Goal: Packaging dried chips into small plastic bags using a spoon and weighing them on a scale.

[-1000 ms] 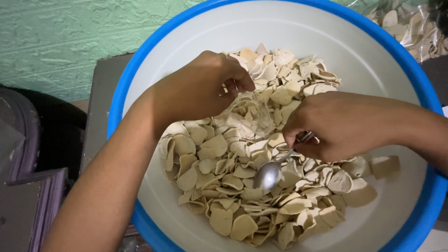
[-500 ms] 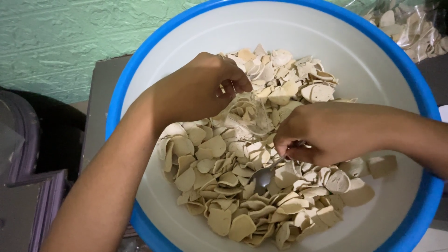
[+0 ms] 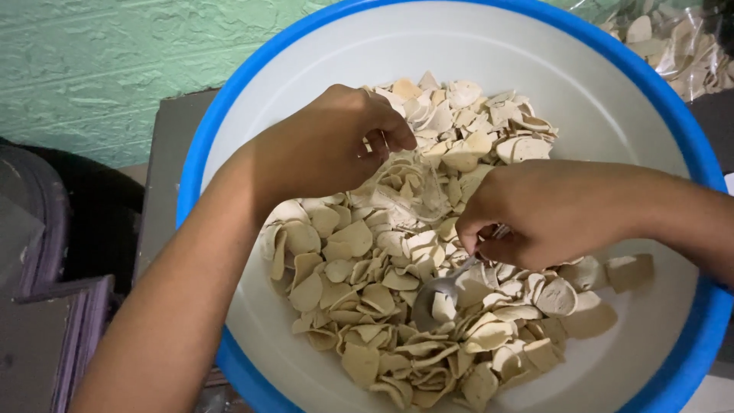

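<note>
A large white basin with a blue rim (image 3: 229, 99) fills the view, and a heap of pale, thin raw cracker chips (image 3: 359, 275) lies across its middle and lower half. The left hand (image 3: 321, 145) hovers over the upper part of the heap, its fingertips pinched on the edge of a small clear plastic bag (image 3: 417, 191) that holds a few chips and rests on the pile. The right hand (image 3: 543, 210) is clenched around the handle of a metal spoon (image 3: 440, 294), whose bowl is dug into the chips near the centre of the basin with a chip lying in it. The two hands are near each other, the bag between them. At the top right corner, beyond the rim, sits a clear bag of more chips (image 3: 680, 42). A green textured wall (image 3: 92, 61) rises on the left.
</note>
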